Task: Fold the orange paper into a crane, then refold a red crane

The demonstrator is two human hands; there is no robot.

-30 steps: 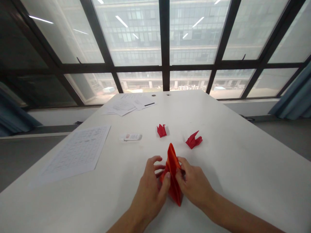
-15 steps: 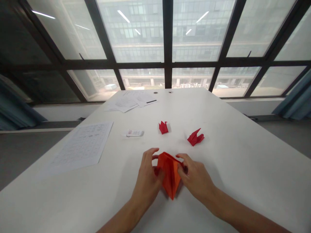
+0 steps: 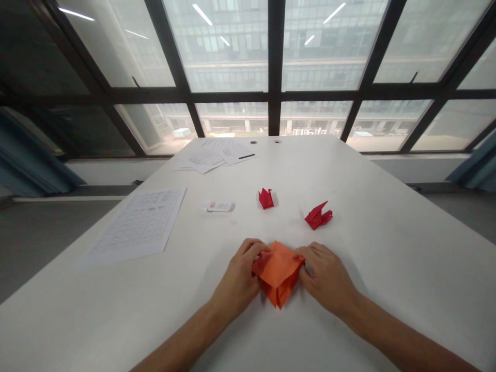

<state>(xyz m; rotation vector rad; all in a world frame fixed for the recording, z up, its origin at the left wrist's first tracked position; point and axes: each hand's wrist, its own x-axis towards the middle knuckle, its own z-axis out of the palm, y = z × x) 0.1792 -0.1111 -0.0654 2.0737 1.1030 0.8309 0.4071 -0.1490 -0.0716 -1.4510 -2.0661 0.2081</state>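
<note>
Between my hands is a folded sheet of orange origami paper (image 3: 278, 268), its top flap spread over creased layers that come to a point toward me. My left hand (image 3: 244, 271) pinches its left corner, the thumb partly hidden under the edge. On the other side, my right hand (image 3: 323, 274) grips the right corner between thumb and fingers. Beyond the hands sits a small red paper crane (image 3: 266, 199), and a larger red folded paper bird (image 3: 318, 216) lies to its right.
A white tube with printed text (image 3: 220, 206) lies left of the red crane. Farther left is a written sheet (image 3: 135, 225). More papers (image 3: 209, 155) with a dark pen-like strip (image 3: 247, 156) rest at the far end of the white table (image 3: 406, 268), before the windows.
The orange paper's upright flap has come down toward me and spread out into a broad shape. My hands now hold its side corners, slightly farther apart. The view has shifted a little.
</note>
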